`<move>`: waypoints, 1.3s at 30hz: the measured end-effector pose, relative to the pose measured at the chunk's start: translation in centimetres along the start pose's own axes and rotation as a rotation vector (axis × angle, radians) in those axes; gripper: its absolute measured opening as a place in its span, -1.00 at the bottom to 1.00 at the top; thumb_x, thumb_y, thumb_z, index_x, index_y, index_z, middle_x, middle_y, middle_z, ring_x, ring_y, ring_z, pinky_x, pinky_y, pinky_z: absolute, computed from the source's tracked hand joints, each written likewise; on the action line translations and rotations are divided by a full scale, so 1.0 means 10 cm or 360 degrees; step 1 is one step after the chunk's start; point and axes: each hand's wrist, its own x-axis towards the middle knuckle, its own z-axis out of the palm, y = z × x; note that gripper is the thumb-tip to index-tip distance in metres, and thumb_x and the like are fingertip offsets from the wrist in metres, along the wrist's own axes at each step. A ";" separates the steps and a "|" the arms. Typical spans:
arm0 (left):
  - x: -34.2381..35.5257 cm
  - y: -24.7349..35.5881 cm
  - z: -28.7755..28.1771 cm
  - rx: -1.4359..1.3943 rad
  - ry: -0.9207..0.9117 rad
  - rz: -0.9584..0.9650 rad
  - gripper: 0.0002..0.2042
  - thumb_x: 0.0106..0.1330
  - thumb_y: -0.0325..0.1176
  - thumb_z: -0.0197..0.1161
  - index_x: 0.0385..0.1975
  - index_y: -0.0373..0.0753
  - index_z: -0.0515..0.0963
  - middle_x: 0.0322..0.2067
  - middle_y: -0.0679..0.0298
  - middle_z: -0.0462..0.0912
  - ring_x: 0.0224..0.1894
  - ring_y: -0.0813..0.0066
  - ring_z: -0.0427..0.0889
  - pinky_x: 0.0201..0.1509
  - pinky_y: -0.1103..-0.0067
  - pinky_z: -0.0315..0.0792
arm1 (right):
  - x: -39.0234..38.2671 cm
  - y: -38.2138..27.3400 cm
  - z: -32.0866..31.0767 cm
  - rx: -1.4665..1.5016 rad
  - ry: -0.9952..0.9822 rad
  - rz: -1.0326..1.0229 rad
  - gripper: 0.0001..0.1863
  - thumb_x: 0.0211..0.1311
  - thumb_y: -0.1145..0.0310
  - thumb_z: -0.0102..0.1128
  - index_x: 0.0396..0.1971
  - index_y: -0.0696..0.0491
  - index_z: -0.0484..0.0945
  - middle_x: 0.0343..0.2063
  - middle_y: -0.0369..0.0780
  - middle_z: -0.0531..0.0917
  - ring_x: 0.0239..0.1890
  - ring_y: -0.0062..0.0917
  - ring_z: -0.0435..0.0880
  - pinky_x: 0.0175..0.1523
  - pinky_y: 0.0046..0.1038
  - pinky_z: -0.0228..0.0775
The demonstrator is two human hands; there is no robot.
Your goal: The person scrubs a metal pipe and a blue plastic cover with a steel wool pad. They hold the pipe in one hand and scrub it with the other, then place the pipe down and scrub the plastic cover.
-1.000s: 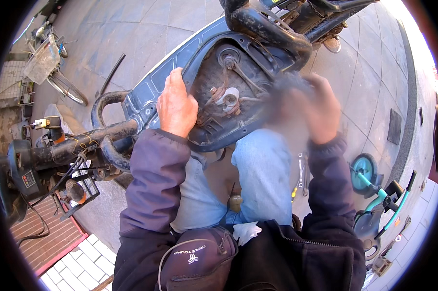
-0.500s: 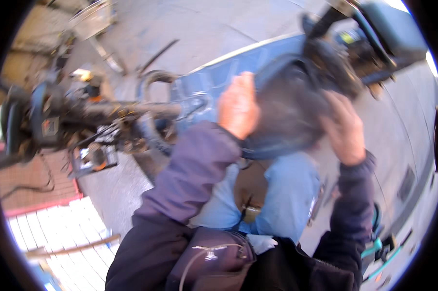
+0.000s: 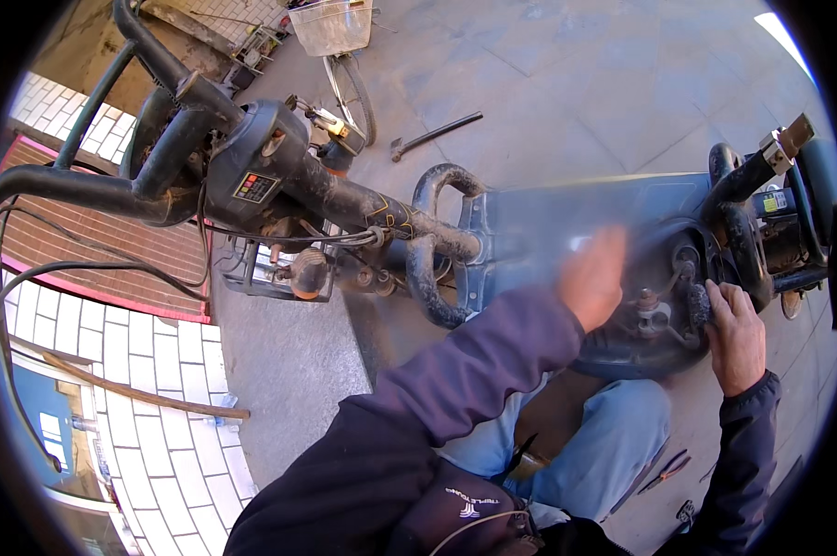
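A black saddle-shaped part point(image 3: 622, 364) lies on the blue footboard point(image 3: 529, 218) of a scooter-like vehicle. Its hollow side faces up, showing metal fittings point(image 3: 652, 315). My right hand point(image 3: 738, 343) is at its right edge, thumb and fingers closed on a dark, rough, spring-like piece point(image 3: 700, 304). Over the footboard, by the left edge of the saddle part, my left hand point(image 3: 596, 278) is smeared by motion. Its fingers cannot be made out.
Black handlebars point(image 3: 103, 195) and a steering column reach in from the left. A hammer point(image 3: 437, 135) lies on the paving beyond the footboard, and pliers point(image 3: 667, 470) lie near my knee. A bicycle with a basket point(image 3: 332, 28) stands at the back.
Both hands were at the sides of the blurred dark part; now its fittings show clearly. My right hand has closed on the rough piece. The view has shifted, showing more of the handlebars.
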 end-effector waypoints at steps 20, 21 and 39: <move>0.03 0.03 0.00 -0.0007 -0.0054 -0.0010 -0.62 0.10 -0.65 0.04 -0.02 -0.33 0.31 -0.20 -0.02 0.50 -0.11 -0.08 0.52 -0.10 0.16 0.44 | 0.08 0.27 0.27 -0.0333 -0.0193 -0.0125 -0.90 -0.12 0.50 0.28 -0.61 0.16 0.52 -0.58 -0.13 0.52 -0.43 -0.17 0.59 -0.30 -0.24 0.44; 0.02 0.04 -0.01 -0.0004 -0.0061 -0.0009 -0.62 0.10 -0.65 0.03 -0.03 -0.33 0.31 -0.20 -0.02 0.50 -0.11 -0.08 0.52 -0.10 0.16 0.43 | 0.07 0.31 0.24 -0.0171 -0.0267 -0.0046 -0.91 -0.10 0.51 0.27 -0.57 0.20 0.55 -0.58 -0.11 0.55 -0.44 -0.20 0.60 -0.29 -0.27 0.45; 0.04 -0.15 0.18 -0.0008 0.0087 0.0370 -0.49 0.01 -0.65 0.02 0.08 -0.40 0.33 -0.13 -0.16 0.50 -0.09 -0.22 0.51 -0.03 0.14 0.42 | 0.05 0.25 0.19 -0.0107 -0.0394 0.0154 -0.82 -0.02 0.37 0.25 -0.39 0.10 0.67 -0.51 -0.06 0.62 -0.37 -0.16 0.65 -0.23 -0.21 0.47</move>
